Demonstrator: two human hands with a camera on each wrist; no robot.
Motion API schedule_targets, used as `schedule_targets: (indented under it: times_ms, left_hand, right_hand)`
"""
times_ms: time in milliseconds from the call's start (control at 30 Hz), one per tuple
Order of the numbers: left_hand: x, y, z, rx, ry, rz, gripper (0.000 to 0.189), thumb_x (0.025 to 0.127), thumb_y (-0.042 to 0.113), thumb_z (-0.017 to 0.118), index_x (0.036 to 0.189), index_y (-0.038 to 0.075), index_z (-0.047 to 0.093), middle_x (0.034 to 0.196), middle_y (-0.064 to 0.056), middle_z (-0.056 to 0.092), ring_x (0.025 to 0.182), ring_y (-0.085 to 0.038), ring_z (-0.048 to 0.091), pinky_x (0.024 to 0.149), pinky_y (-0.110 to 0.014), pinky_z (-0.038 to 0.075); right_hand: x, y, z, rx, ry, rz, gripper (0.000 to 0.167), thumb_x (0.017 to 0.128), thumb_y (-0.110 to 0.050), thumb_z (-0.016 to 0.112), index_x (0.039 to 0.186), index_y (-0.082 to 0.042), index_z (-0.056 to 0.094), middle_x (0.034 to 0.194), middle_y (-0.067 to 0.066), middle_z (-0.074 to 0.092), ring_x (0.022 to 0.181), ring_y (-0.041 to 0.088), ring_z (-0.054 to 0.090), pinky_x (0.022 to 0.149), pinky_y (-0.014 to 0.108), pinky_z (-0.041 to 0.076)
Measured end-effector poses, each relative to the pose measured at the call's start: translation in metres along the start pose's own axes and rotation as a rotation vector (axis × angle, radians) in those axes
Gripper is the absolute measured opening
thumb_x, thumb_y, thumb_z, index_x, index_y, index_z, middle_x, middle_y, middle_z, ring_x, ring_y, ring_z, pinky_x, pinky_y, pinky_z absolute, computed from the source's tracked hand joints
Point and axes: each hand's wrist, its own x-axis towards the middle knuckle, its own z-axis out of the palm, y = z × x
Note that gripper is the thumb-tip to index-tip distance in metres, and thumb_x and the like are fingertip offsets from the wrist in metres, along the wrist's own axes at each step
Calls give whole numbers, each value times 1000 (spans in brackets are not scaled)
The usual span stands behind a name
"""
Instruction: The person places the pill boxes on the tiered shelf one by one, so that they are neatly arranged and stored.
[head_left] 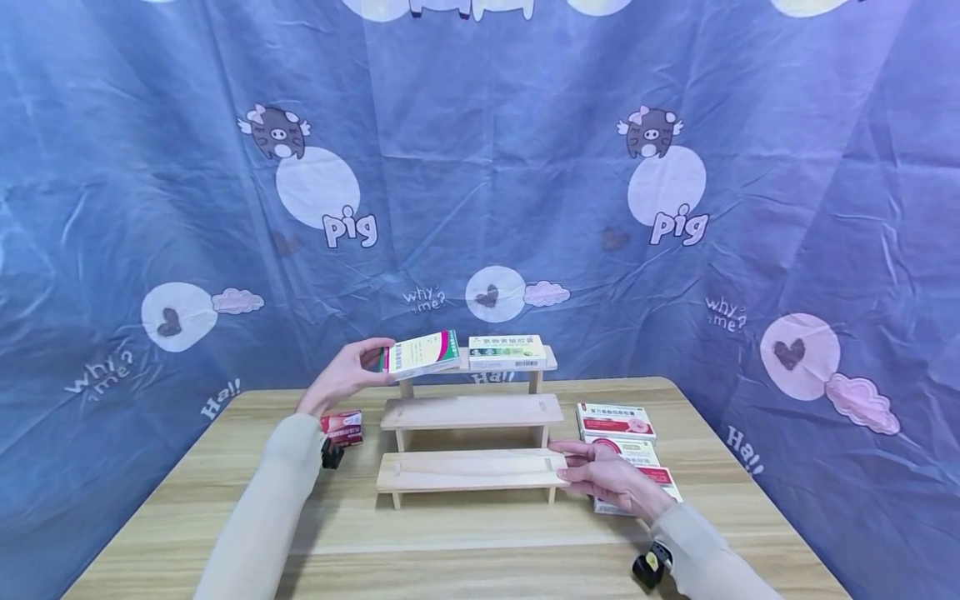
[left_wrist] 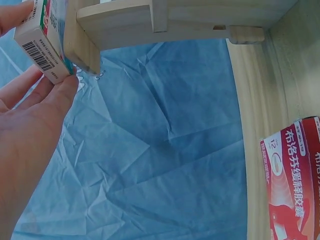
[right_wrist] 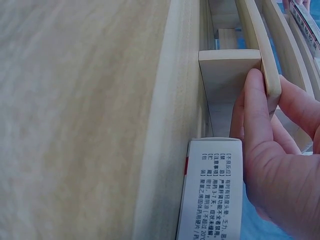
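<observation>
My left hand (head_left: 347, 377) grips a white medicine box (head_left: 420, 355) with green and magenta ends by its left side. The box is at the left end of the top tier of a three-tier wooden stand (head_left: 471, 468); in the left wrist view the box (left_wrist: 42, 47) meets the board's end. Beside it on that tier lies a white and green medicine box (head_left: 507, 353). At the lowest tier's right end, my right hand (head_left: 609, 481) pinches the board (right_wrist: 270, 75) between thumb and fingers.
Several white and red medicine boxes (head_left: 617, 422) lie right of the stand, partly behind my right hand. A red medicine box (head_left: 343, 427) lies on the wooden table (head_left: 450, 546) to the left. A blue patterned cloth (head_left: 487, 167) hangs behind and at both sides.
</observation>
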Motion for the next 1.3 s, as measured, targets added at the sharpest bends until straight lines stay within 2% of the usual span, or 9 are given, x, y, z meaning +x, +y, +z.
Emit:
schedule_targets:
  times_ms: [167, 400, 533, 633, 767, 867, 1300]
  left_hand:
    - [7, 2, 2, -22, -43, -10, 69, 79, 3, 78, 140, -2, 46, 141, -23, 51, 135, -34, 45, 113, -45, 39]
    - [15, 8, 3, 69, -95, -34, 70, 79, 4, 77, 141, -3, 46, 140, -23, 51, 129, -32, 49, 113, -45, 41]
    - [21, 11, 0, 58, -126, -34, 71, 78, -1, 76, 141, -5, 44, 139, -25, 51, 126, -32, 51, 110, -42, 44]
    - [25, 13, -1, 55, -147, -37, 74, 77, -1, 75, 143, -6, 41, 142, -26, 48, 130, -35, 48, 113, -44, 41]
    - [28, 15, -2, 51, -148, -52, 78, 79, -2, 75, 145, -9, 35, 150, -29, 36, 138, -41, 38, 118, -52, 31]
    - [29, 14, -3, 52, -142, -61, 80, 80, -1, 74, 146, -10, 32, 152, -31, 31, 140, -43, 34, 119, -52, 30]
    - [31, 11, -3, 46, -120, -56, 83, 79, 0, 75, 149, -1, 30, 152, -26, 33, 142, -41, 32, 121, -49, 27]
  right_hand:
    - [0, 2, 0, 3, -9, -5, 61, 93, 5, 57, 147, 10, 30, 114, 11, 67, 100, 19, 68, 84, 29, 60]
    - [0, 6, -1, -6, -3, -3, 61, 92, 4, 59, 147, 8, 33, 113, 9, 67, 99, 17, 68, 83, 27, 60]
    - [0, 5, 0, -9, 2, -10, 61, 92, 5, 58, 147, 9, 32, 113, 10, 67, 100, 18, 68, 84, 28, 60]
    - [0, 4, 0, -5, 3, -11, 61, 92, 6, 58, 147, 10, 31, 114, 10, 66, 101, 19, 68, 86, 29, 60]
    - [0, 3, 1, 3, 0, -7, 61, 92, 6, 58, 147, 10, 31, 113, 11, 66, 101, 19, 67, 87, 30, 59]
    - [0, 3, 1, 5, 0, -6, 61, 92, 6, 58, 147, 9, 32, 113, 10, 66, 101, 19, 67, 88, 30, 59]
    - [0, 1, 1, 0, 3, -7, 61, 92, 5, 58, 147, 9, 32, 114, 10, 65, 102, 19, 67, 88, 30, 59]
